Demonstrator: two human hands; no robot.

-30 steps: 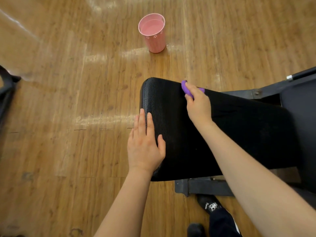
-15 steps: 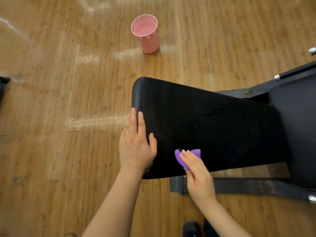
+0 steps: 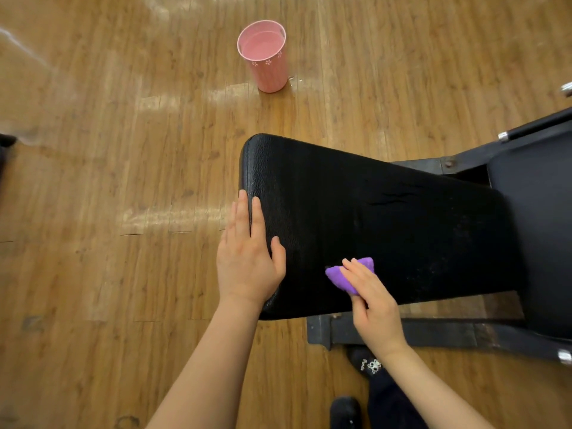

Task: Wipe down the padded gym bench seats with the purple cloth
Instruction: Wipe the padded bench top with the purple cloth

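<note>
A black padded bench seat lies across the middle of the view, its rounded end to the left. My right hand presses a small folded purple cloth onto the seat near its front edge. My left hand lies flat and open on the seat's left front corner, fingers together and pointing away from me. A second black pad adjoins the seat at the right edge of the view.
A pink bucket stands on the wooden floor beyond the bench. The bench's black metal frame runs under the seat at the front right. My dark-socked feet are on the floor below my right hand.
One second ago my right hand held the cloth at the seat's far edge; it swept to the near edge by half a second ago and has stayed there. My left hand has not moved.
</note>
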